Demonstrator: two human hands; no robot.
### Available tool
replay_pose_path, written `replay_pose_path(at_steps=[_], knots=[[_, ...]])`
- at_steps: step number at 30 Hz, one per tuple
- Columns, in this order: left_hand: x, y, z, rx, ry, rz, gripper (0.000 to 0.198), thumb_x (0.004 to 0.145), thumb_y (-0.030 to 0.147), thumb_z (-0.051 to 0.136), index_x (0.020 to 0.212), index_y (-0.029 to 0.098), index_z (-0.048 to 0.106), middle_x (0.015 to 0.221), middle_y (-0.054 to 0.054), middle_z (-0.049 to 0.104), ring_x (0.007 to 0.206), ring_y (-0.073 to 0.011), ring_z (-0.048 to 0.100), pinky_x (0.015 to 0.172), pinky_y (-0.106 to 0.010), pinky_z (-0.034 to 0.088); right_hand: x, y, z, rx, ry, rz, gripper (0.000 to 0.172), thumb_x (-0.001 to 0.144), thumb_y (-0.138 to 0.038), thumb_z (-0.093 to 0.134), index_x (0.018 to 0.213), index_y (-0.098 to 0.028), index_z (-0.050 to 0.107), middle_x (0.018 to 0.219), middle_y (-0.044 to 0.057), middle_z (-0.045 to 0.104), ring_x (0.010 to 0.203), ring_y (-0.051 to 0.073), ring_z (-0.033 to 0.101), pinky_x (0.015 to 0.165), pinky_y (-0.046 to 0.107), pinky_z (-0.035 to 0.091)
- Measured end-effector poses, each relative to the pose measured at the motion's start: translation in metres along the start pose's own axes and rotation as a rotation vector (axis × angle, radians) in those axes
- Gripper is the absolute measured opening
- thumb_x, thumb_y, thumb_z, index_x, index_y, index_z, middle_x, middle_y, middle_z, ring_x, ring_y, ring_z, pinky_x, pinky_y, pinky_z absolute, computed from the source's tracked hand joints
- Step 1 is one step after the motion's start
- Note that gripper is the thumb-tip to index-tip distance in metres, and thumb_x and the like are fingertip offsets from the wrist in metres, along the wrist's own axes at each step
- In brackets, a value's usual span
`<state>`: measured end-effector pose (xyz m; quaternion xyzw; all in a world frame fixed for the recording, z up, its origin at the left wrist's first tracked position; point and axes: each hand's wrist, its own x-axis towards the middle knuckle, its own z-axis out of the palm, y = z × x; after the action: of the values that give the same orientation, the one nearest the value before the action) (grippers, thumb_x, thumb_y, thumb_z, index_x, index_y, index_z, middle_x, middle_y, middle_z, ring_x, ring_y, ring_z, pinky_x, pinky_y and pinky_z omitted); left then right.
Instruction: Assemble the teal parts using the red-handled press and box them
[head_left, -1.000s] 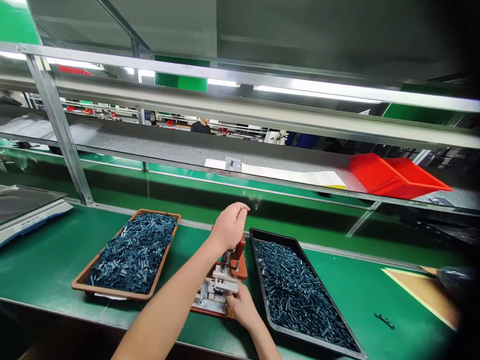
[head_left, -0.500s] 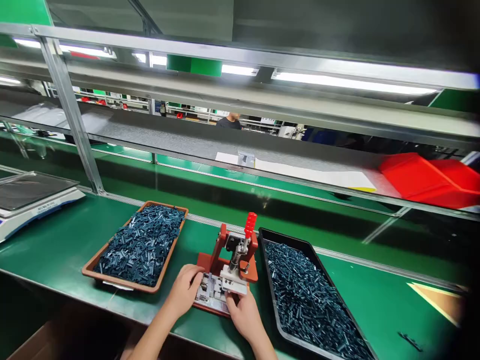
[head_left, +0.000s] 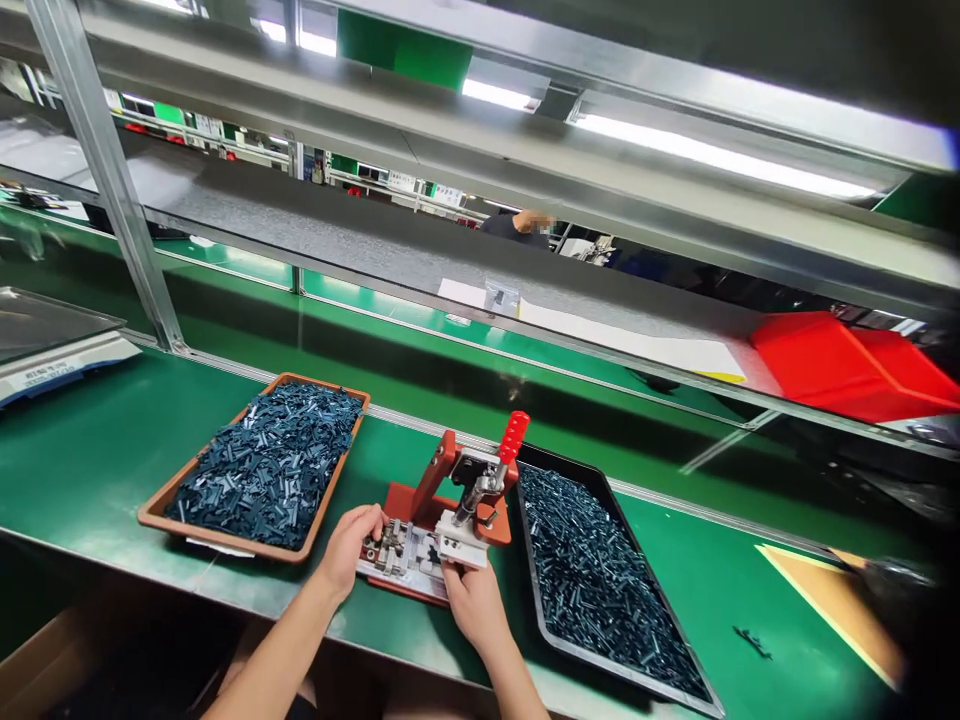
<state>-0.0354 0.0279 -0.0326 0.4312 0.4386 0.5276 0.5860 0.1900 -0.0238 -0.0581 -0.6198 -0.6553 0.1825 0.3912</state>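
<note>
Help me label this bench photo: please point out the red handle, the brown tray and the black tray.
Red handle (head_left: 514, 437): head view, on its grip.
Brown tray (head_left: 328, 495): head view, on its right-hand rim.
Black tray (head_left: 616, 667): head view, on its near rim.

I list one smooth green tabletop (head_left: 67, 460). Left edge: white-and-blue flat-topped device (head_left: 64, 365). Midway, left to right: brown rectangular tray (head_left: 225, 538), red-brown metal clamp fixture (head_left: 459, 545), black rectangular tray (head_left: 630, 674). Toward right edge: small dark loose part (head_left: 752, 642), tan yellow-edged sheet (head_left: 832, 610).
</note>
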Motion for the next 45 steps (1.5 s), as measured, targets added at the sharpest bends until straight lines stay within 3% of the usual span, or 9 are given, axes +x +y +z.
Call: replay_pose_path(at_steps=[11, 23, 27, 30, 32, 34, 36, 41, 45], knots=[[0.002, 0.006, -0.003, 0.000, -0.064, 0.072, 0.061, 0.078, 0.073, 0.066, 0.052, 0.021, 0.046, 0.066, -0.004, 0.054, 0.085, -0.0241, 0.057, 0.080, -0.031, 0.046, 0.001, -0.014, 0.001, -0.090, 0.001, -0.013, 0.023, 0.094, -0.022, 0.053, 0.102, -0.020, 0.075, 0.107, 0.009, 0.075, 0.104, 0.026, 0.069, 0.098, 0.035, 0.052], [0.005, -0.006, -0.006, -0.258, 0.023, 0.004, 0.069, 0.074, 0.083, 0.065, 0.051, 0.025, 0.036, 0.048, 0.004, 0.032, 0.071, -0.0211, 0.057, 0.113, -0.048, 0.043, 0.002, -0.013, 0.001, -0.072, 0.008, -0.034, 0.025, 0.092, -0.021, 0.053, 0.107, -0.022, 0.073, 0.104, 0.008, 0.075, 0.105, 0.026, 0.067, 0.100, 0.037, 0.051], [0.011, -0.012, -0.005, -0.176, 0.067, 0.081, 0.065, 0.078, 0.082, 0.061, 0.057, 0.024, 0.041, 0.053, 0.002, 0.042, 0.083, -0.0242, 0.064, 0.110, -0.049, 0.046, 0.006, -0.010, 0.000, 0.046, 0.031, -0.060, 0.027, 0.090, -0.022, 0.050, 0.105, -0.022, 0.073, 0.105, 0.007, 0.073, 0.105, 0.026, 0.066, 0.098, 0.039, 0.052], [0.008, -0.016, -0.005, 0.009, 0.177, 0.124, 0.061, 0.080, 0.083, 0.056, 0.076, 0.021, 0.056, 0.076, -0.005, 0.065, 0.093, -0.0291, 0.068, 0.101, -0.051, 0.052, 0.003, -0.014, -0.008, 0.102, 0.091, -0.094, 0.030, 0.092, -0.019, 0.046, 0.108, -0.021, 0.072, 0.112, 0.008, 0.069, 0.106, 0.024, 0.065, 0.099, 0.038, 0.052], [-0.010, -0.022, -0.007, 0.204, 0.316, 0.213, 0.063, 0.082, 0.077, 0.056, 0.104, 0.018, 0.063, 0.110, -0.014, 0.071, 0.109, -0.0326, 0.066, 0.107, -0.055, 0.049, -0.009, -0.018, -0.014, 0.097, 0.135, -0.121, 0.028, 0.097, -0.020, 0.045, 0.108, -0.021, 0.070, 0.111, 0.009, 0.066, 0.106, 0.024, 0.063, 0.097, 0.037, 0.052], [-0.045, -0.034, -0.008, 0.367, 0.437, 0.352, 0.068, 0.085, 0.068, 0.059, 0.131, 0.018, 0.056, 0.140, -0.018, 0.060, 0.130, -0.0350, 0.057, 0.120, -0.057, 0.038, -0.032, -0.024, -0.017, 0.100, 0.163, -0.131, 0.023, 0.101, -0.023, 0.046, 0.103, -0.022, 0.068, 0.104, 0.008, 0.064, 0.098, 0.022, 0.063, 0.090, 0.035, 0.052], [-0.092, -0.051, -0.007, 0.439, 0.428, 0.406, 0.068, 0.087, 0.060, 0.062, 0.142, 0.020, 0.051, 0.152, -0.017, 0.051, 0.144, -0.0351, 0.047, 0.126, -0.056, 0.031, -0.062, -0.032, -0.014, 0.141, 0.148, -0.120, 0.020, 0.103, -0.024, 0.046, 0.100, -0.023, 0.065, 0.098, 0.007, 0.061, 0.091, 0.021, 0.061, 0.082, 0.033, 0.053], [-0.185, -0.089, 0.003, 0.134, 0.150, -0.123, 0.064, 0.089, 0.068, 0.057, 0.138, 0.027, 0.061, 0.147, -0.011, 0.061, 0.141, -0.0333, 0.054, 0.121, -0.048, 0.045, -0.120, -0.068, 0.014, 0.221, -0.149, -0.160, 0.021, 0.099, -0.014, 0.051, 0.108, -0.025, 0.066, 0.102, 0.006, 0.062, 0.094, 0.021, 0.060, 0.082, 0.033, 0.052], [-0.191, -0.109, -0.013, -0.122, 0.233, -0.399, 0.076, 0.062, 0.082, 0.075, 0.110, 0.023, 0.074, 0.124, -0.013, 0.074, 0.125, -0.0392, 0.066, 0.108, -0.050, 0.056, -0.121, -0.085, 0.033, 0.102, -0.354, -0.206, 0.032, 0.090, -0.006, 0.057, 0.111, -0.026, 0.069, 0.104, 0.005, 0.062, 0.098, 0.021, 0.059, 0.088, 0.034, 0.052]])
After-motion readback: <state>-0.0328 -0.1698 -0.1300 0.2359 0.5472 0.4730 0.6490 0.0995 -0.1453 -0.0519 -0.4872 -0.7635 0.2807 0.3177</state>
